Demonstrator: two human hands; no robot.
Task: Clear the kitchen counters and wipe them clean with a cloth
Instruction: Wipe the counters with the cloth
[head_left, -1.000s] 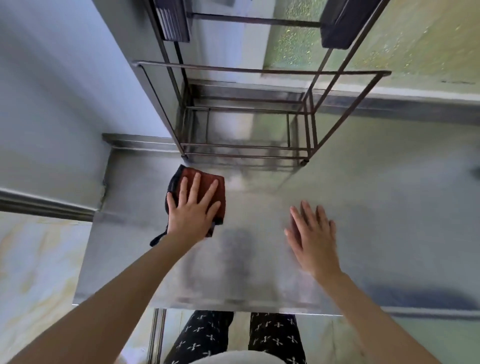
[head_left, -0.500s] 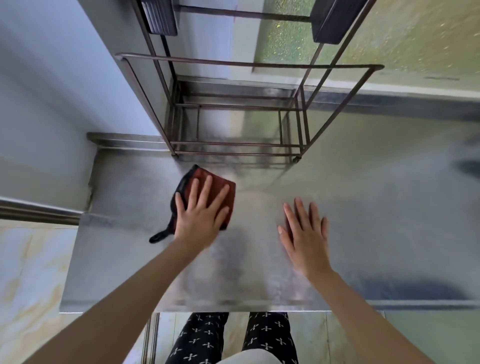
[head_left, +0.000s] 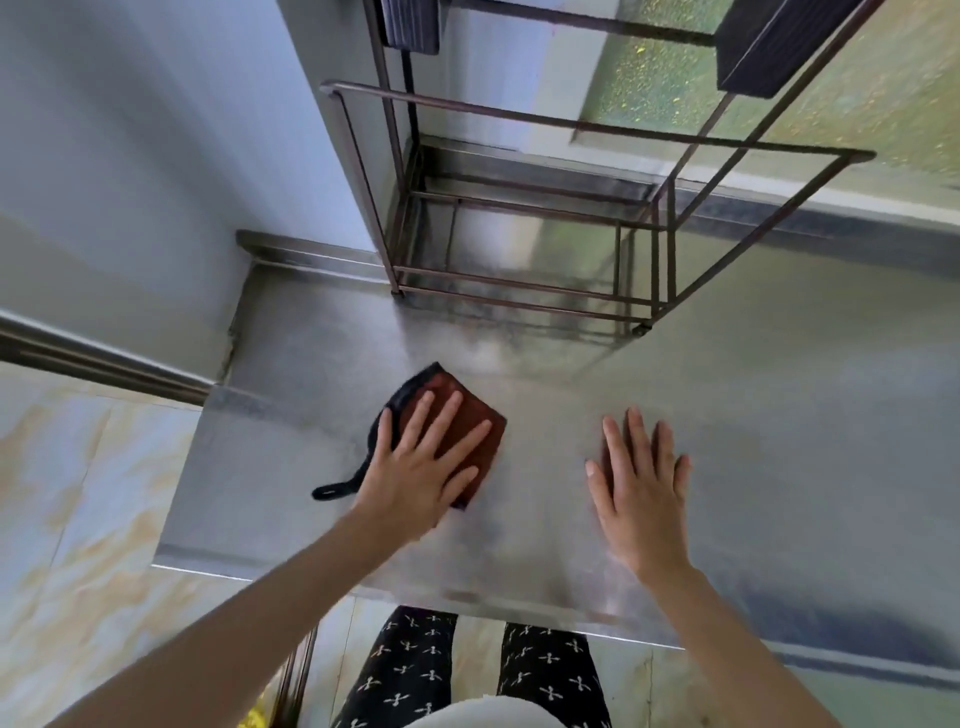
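Legs: a person's legs in black trousers (head_left: 410, 670) with a small pale pattern stand right at the near edge of the surface.
Floor: pale marbled tiles (head_left: 78, 519) show to the left of and below the surface.
Surface: brushed steel (head_left: 779, 441), dull and streaky, running off the frame to the right; its left end sits near a wall corner.
Left hand: the left hand (head_left: 415, 467) lies flat on the cloth, fingers straight and spread, palm down. It grips nothing and presses on the cloth from above.
Right hand: the right hand (head_left: 641, 493) lies flat on the bare steel to the right of the cloth and well apart from it. Its fingers are straight and slightly fanned, and it holds nothing.
Cloth: a reddish-brown cloth (head_left: 488, 447) with a black edge lies folded on the left part of the surface, mostly under the left hand, one corner pointing away from the person.
Strap: a black loop (head_left: 332, 488) trails from the cloth toward the left, lying on the steel.
Rack: a thin metal wire rack (head_left: 519, 285) stands on the surface beyond the cloth, against the back edge, its feet on the steel.
Dark pieces: two dark ribbed pieces (head_left: 410, 26) sit high on the rack; what they are cannot be told.
Wall: a plain pale wall (head_left: 130, 182) rises at the left.
Pane: a green speckled pane (head_left: 857, 88) shows behind the rack.
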